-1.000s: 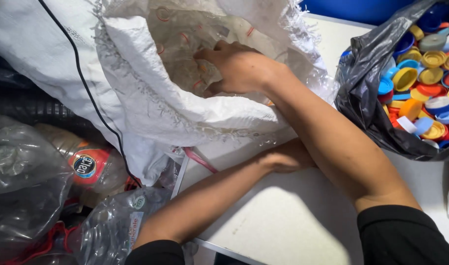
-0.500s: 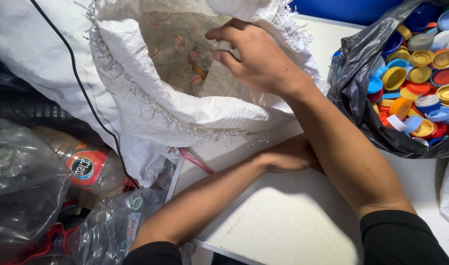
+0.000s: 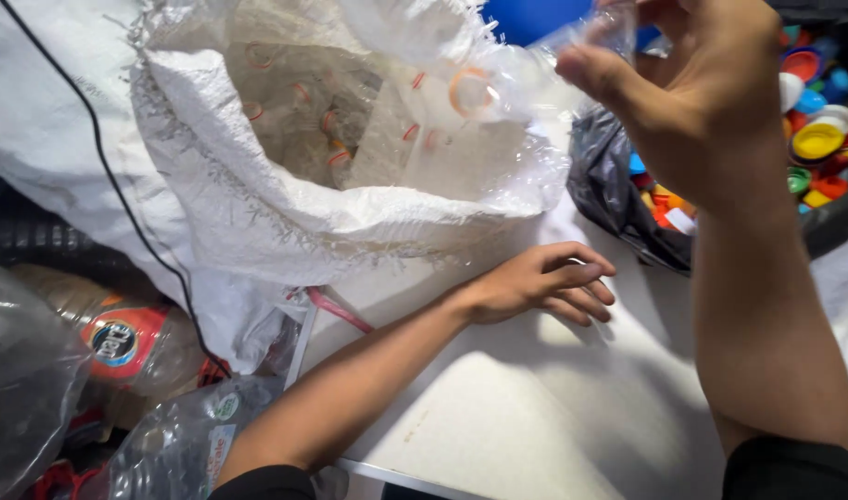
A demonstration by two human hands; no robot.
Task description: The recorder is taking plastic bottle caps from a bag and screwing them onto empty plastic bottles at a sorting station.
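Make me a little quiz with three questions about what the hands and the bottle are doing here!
1. True or false: the right hand holds a clear plastic bottle above the white sack.
2. Where does the left hand rest?
A. inside the sack
B. on the white table
C. on the bottle caps
3. Fill in: the ring on the bottle's neck is ____.

Key: 1 true; 2 B; 3 orange.
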